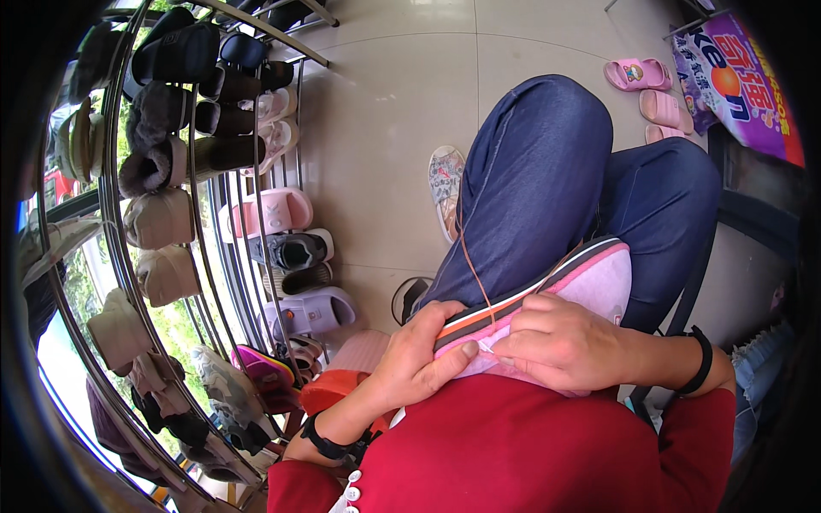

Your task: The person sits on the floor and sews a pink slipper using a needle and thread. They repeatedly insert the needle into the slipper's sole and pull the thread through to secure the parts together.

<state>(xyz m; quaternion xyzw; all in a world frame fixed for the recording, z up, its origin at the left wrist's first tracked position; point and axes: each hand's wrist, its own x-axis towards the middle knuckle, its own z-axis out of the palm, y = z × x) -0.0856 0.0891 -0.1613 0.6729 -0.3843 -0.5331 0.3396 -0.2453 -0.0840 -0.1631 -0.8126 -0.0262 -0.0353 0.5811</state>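
Observation:
A pink fabric slipper [599, 278] with a sole striped in black, white and orange lies on its side across my lap, against the red top. My left hand [421, 355] grips one end of it, thumb on the pink fabric and fingers on the sole side. Close by, my right hand [564, 342] is closed in a pinch at the slipper's pink edge. A small pale tip shows at its fingers, too small to name. From the sole near my hands, a brown cord [472, 269] runs over my jeans-clad knee; another length passes near my right hand.
A metal rack [201, 231] filled with shoes and slippers stands along the left, before a bright window. Pink slippers [663, 109] lie on the tiled floor at far right, beside a purple printed bag [744, 90]. An orange-red object [329, 391] sits by my left forearm.

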